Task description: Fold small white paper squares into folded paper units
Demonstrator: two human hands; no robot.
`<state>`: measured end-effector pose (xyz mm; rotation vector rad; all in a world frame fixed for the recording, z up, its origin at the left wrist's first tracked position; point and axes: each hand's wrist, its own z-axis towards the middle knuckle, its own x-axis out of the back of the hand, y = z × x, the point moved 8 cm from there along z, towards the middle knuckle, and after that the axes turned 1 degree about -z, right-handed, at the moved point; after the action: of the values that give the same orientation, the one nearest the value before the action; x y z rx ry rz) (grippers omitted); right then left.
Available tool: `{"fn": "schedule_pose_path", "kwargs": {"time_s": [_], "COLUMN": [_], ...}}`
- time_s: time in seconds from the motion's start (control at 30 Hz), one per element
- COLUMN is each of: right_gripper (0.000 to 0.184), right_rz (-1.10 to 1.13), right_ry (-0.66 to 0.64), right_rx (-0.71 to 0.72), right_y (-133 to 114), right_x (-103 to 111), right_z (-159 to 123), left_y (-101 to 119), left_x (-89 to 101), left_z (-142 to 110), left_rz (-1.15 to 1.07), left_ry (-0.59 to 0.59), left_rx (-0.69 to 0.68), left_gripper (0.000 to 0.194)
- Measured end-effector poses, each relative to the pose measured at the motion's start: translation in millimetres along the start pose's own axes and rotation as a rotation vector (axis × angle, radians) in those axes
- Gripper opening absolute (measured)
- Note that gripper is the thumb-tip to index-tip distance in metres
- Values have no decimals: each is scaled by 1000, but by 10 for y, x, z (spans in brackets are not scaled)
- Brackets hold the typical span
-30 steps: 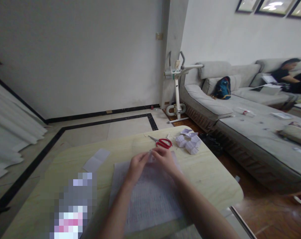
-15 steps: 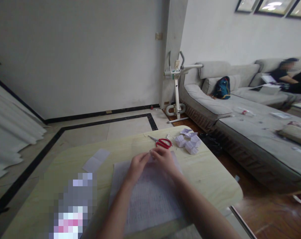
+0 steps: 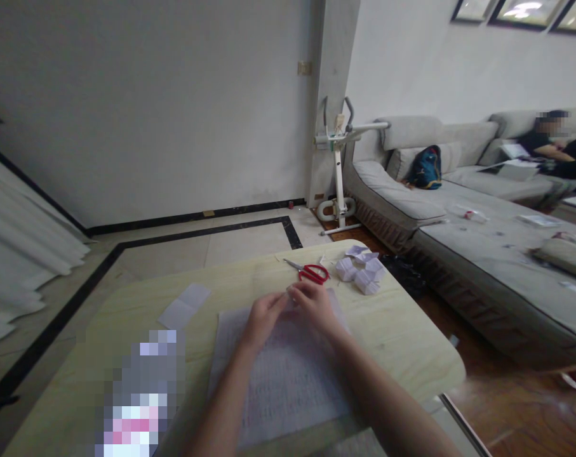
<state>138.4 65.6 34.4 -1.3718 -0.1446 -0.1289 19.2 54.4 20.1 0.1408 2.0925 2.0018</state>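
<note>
Above the far part of a large printed sheet (image 3: 288, 393), my left hand (image 3: 267, 317) and my right hand (image 3: 314, 308) meet fingertip to fingertip. Both are closed on a small pale piece of paper (image 3: 290, 297), mostly hidden by the fingers. Just beyond the right hand lie red-handled scissors (image 3: 313, 273), blades pointing left. Several folded pale paper pieces (image 3: 366, 277) are grouped to the right of the scissors. A creased paper sheet (image 3: 185, 306) lies flat to the left of my hands.
The light wooden table (image 3: 411, 355) has rounded corners. A blurred-out item (image 3: 140, 393) is at its left front. Beyond on the right stand a grey sofa (image 3: 497, 254), a blue backpack (image 3: 427, 168) and a white exercise machine (image 3: 338, 171). A person (image 3: 545, 149) sits on the sofa.
</note>
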Motion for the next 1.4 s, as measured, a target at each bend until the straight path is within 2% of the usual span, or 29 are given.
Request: {"fn": "schedule_pose_path", "kwargs": {"time_s": [0.3,0.6,1.0,1.4], "right_gripper": [20,17,16,16], "right_rz": [27,8,8,61], "right_ry": [2,-6,13,2], "right_rx": [-4,18,17,-44], "right_y": [-19,-1,-3,53], "right_x": [-2,4,10,13], "right_z": [-5,3,-5,9], "left_y": [29,19,43,26], "left_x": [-19,41,32,2], "left_z": [4,10,8,16], "left_rz": [34,53,121,196], "left_ry": [-40,8,5,-40], "left_rx": [-27,-18,-55,-70], "left_gripper": [35,36,37,36]}}
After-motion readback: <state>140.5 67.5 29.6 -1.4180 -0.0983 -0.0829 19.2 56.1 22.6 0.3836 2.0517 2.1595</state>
